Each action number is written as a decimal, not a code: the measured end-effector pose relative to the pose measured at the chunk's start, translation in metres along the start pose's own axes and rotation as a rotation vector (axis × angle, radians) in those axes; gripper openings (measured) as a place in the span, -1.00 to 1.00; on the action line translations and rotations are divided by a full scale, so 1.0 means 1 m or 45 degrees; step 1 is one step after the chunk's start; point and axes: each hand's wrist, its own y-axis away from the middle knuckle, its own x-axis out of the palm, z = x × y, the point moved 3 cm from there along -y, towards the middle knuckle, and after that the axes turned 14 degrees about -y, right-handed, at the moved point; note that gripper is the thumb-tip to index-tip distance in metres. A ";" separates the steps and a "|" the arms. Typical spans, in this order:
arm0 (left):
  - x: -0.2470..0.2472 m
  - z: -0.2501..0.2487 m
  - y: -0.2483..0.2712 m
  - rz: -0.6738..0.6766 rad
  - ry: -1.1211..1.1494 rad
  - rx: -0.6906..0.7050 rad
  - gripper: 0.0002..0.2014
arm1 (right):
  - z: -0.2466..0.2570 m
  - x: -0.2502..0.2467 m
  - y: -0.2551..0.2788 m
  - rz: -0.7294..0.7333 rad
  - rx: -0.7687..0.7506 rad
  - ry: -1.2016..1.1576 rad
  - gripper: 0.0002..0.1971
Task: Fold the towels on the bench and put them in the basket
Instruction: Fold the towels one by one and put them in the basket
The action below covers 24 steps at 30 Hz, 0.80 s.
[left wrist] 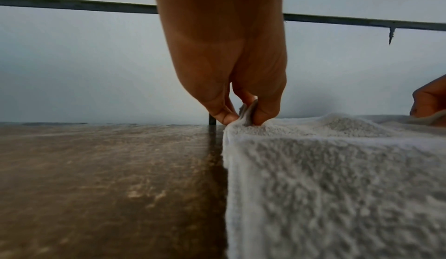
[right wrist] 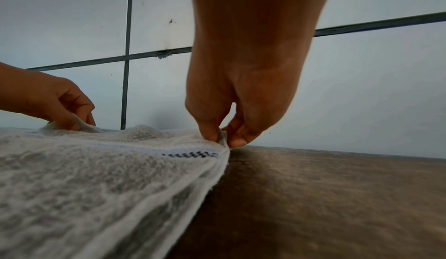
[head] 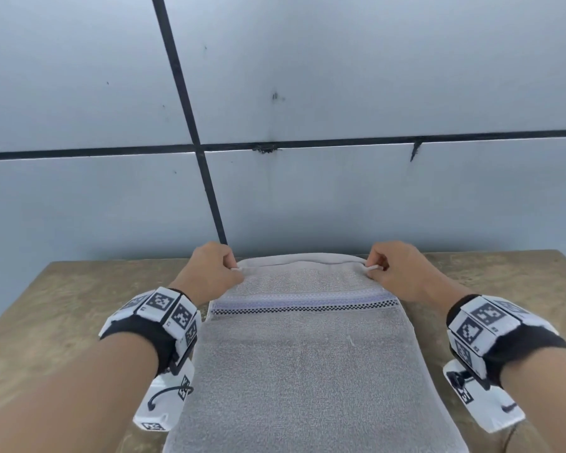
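Note:
A grey towel (head: 307, 361) with a pale blue band and a black-and-white checked stripe lies lengthwise on the brown bench (head: 79, 289). Its far end is doubled over, two layers showing at the far edge. My left hand (head: 234, 268) pinches the far left corner between thumb and fingers (left wrist: 246, 118). My right hand (head: 371, 267) pinches the far right corner the same way (right wrist: 223, 139). Both corners sit just above the bench near the wall. No basket is in view.
A grey panelled wall (head: 340, 191) with dark seams rises right behind the bench's far edge. Bare bench surface (left wrist: 96, 177) lies to the left and right (right wrist: 337, 196) of the towel. Wrist devices with black-and-white markers sit on both forearms.

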 end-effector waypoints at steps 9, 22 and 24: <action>-0.052 -0.001 0.038 -0.051 0.178 0.035 -0.89 | 0.021 -0.024 0.040 -0.247 -0.074 -0.264 -0.81; -0.147 -0.004 0.148 -0.129 0.306 0.189 -0.89 | 0.096 -0.093 0.153 -0.350 -0.126 -0.506 -0.92; -0.154 -0.004 0.164 -0.144 0.319 0.208 -0.89 | 0.104 -0.098 0.171 -0.357 -0.139 -0.537 -0.94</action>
